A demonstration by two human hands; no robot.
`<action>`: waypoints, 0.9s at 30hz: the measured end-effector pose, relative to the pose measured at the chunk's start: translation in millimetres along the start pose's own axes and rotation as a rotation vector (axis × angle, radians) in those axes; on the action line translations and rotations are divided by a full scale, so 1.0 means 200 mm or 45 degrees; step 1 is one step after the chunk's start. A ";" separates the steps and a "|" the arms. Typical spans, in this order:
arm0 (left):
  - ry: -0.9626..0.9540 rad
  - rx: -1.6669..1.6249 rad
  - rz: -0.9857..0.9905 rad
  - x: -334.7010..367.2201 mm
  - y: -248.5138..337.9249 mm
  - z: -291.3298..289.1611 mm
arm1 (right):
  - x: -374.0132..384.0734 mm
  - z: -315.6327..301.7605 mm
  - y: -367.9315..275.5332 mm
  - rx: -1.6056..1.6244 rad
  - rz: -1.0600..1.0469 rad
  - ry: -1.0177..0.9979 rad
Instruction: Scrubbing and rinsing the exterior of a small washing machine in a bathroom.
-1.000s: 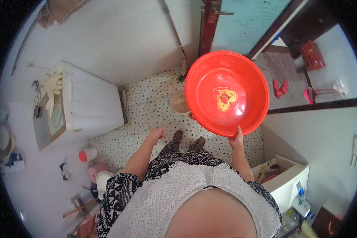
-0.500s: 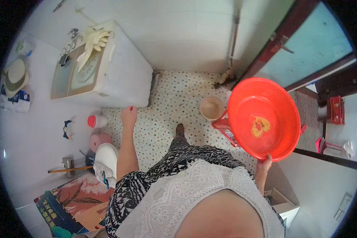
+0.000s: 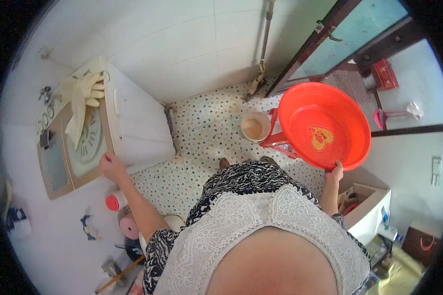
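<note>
My right hand [image 3: 335,173] grips the near rim of a large red plastic basin [image 3: 344,123], with a yellow heart-shaped print on its bottom. The basin is tilted and nothing shows inside it. My left hand [image 3: 113,168] is curled closed at the near front corner of a white twin-tub washing machine [image 3: 142,115]; whether it touches the machine I cannot tell. A pair of cream rubber gloves [image 3: 83,96] lies across the machine's top, partly over the round, ribbed lid [image 3: 92,142].
Partly behind the basin are a red stool [image 3: 279,140] and a beige bucket [image 3: 255,127]. A mop [image 3: 263,54] leans on the far wall near the open door [image 3: 310,54]. Left of me stand a red-lidded tub [image 3: 116,200] and a pink roll-shaped item [image 3: 129,226].
My view has turned left and moved nearer the washing machine. My left hand has gone from beside the machine to its front corner. The basin is still in my right hand.
</note>
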State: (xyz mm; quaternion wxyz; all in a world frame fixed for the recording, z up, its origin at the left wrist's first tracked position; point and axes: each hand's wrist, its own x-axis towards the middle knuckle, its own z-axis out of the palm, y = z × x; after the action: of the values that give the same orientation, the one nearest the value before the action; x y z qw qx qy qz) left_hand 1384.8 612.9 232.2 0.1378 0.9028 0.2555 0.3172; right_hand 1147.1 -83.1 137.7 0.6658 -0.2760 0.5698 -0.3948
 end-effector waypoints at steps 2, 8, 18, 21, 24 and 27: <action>-0.017 -0.019 0.006 0.06 -0.04 0.07 | -0.11 0.04 0.04 -0.038 -0.024 0.073; 0.021 0.168 -0.134 0.26 -0.06 0.13 | -0.30 0.13 0.29 0.001 0.026 0.175; 0.146 0.146 -0.043 0.31 -0.27 0.21 | -0.64 0.30 0.27 -0.219 -0.140 0.143; 0.194 0.139 -0.045 0.32 -0.31 0.20 | -0.66 0.37 0.24 -0.142 -0.233 0.063; 0.195 0.131 -0.081 0.35 -0.35 0.18 | -0.71 0.44 0.21 -0.273 -0.340 -0.036; 0.177 0.108 -0.107 0.39 -0.44 0.17 | -0.88 0.52 0.22 -0.332 -0.338 -0.122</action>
State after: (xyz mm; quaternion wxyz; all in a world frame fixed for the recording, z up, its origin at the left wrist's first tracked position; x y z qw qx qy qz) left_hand 1426.0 726.3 209.7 0.0945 0.8721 0.3155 0.3619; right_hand 1251.0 79.6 217.3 0.5928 -0.4512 0.5424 -0.3884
